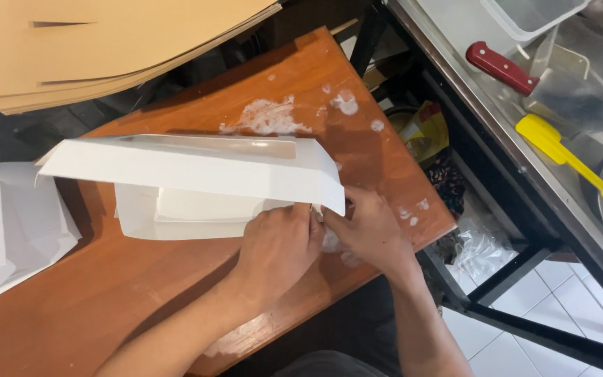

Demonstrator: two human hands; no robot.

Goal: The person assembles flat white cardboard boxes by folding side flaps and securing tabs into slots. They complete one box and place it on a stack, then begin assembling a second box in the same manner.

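1. Where the two bare forearms meet at the near edge of the wooden table (176,293), both hands press together on one end of a white cardboard box (197,185).
2. Left hand (277,248): fingers curled and closed over the box's right end, knuckles up.
3. Right hand (370,230): fingers pinched on the same end, touching the left hand; the fingertips are hidden, so the exact grip cannot be told.
4. That box is smooth, matte white card, half folded. It sits in the middle of the table, with a long flat lid panel tilted above a shallow tray. A glossy clear strip runs along the lid's far edge.
5. Tabletop: polished reddish-brown wood, smeared with chalky white patches beyond the box.
6. At the left edge lies a pile of more white folded card (8,223).
7. Far left, a stack of flat brown cardboard sheets (106,42) overhangs the table.
8. Far right, a steel counter (469,91) holds a cleaver with a red handle (500,68), a yellow plastic spatula (560,146) and a clear plastic tub (532,14).
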